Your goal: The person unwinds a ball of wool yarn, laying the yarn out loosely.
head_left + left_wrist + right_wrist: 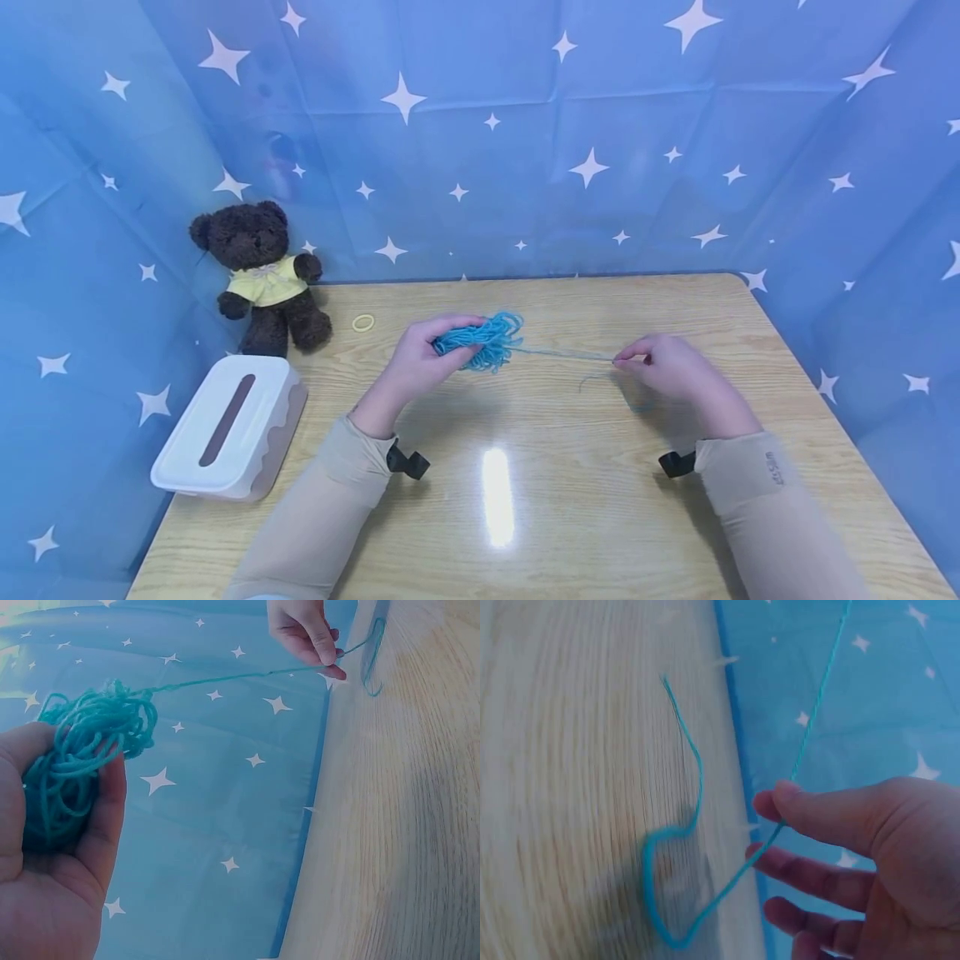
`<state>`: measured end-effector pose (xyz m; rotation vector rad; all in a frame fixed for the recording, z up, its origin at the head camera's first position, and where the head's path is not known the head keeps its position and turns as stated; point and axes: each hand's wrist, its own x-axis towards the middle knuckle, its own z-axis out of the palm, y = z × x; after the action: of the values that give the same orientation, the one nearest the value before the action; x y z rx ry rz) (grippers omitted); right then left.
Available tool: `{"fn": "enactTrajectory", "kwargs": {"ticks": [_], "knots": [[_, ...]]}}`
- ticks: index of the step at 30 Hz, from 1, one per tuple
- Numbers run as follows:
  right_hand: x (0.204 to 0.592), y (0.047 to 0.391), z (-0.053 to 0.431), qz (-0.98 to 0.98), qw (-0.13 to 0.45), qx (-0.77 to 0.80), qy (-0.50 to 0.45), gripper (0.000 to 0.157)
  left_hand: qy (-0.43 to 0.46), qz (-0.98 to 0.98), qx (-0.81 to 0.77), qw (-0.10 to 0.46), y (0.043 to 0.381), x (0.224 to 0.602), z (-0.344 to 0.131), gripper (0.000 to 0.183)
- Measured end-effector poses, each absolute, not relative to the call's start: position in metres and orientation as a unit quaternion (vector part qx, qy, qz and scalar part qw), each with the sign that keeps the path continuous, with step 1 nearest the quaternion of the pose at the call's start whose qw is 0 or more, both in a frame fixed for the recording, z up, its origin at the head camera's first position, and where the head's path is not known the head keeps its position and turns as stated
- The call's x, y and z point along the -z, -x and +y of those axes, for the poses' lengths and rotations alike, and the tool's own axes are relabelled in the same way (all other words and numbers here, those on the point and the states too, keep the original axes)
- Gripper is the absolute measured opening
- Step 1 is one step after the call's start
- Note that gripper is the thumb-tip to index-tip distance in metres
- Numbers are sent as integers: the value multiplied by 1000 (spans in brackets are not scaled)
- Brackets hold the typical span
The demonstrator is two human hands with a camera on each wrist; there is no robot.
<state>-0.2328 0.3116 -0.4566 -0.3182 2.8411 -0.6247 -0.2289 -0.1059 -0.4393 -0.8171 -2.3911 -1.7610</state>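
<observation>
A loose bundle of blue yarn (491,340) is gripped in my left hand (420,358), its loops spilling out past the thumb and fingers. From the bundle a single strand (558,353) runs straight across to my right hand (667,367), which pinches it between thumb and forefinger. In the right wrist view the strand's free tail (651,877) hangs below the pinch and curves round to a frayed tip. The left wrist view has the yarn bundle (90,742) lying across the palm, with the strand leading to the other hand (304,630).
A white lidded box (187,425) with a slot in its top stands at the left of the wooden table (585,500). Behind it a dark brown teddy bear (262,279) in a yellow shirt leans at the back, with a yellow ring (363,322) beside it. Starry blue cloth (480,208) surrounds the table.
</observation>
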Motion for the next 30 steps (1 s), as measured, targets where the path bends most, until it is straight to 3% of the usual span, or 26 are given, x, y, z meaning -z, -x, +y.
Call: {"fn": "enactTrajectory", "kwargs": {"ticks": [4, 11, 15, 21, 25, 30], "knots": [[448, 226, 293, 965, 102, 191, 148, 32, 269, -780, 564, 35, 229, 441, -105, 32], [427, 207, 234, 927, 13, 304, 217, 43, 282, -784, 551, 45, 229, 442, -103, 31], [424, 201, 200, 906, 21, 352, 233, 45, 281, -776, 563, 38, 228, 442, -102, 33], [428, 202, 175, 901, 23, 359, 241, 33, 293, -754, 587, 30, 228, 444, -102, 42], [429, 202, 176, 894, 8, 389, 224, 21, 293, -762, 576, 39, 227, 443, -103, 36], [422, 201, 184, 891, -29, 407, 200, 17, 286, -770, 570, 37, 228, 442, -105, 30]]}}
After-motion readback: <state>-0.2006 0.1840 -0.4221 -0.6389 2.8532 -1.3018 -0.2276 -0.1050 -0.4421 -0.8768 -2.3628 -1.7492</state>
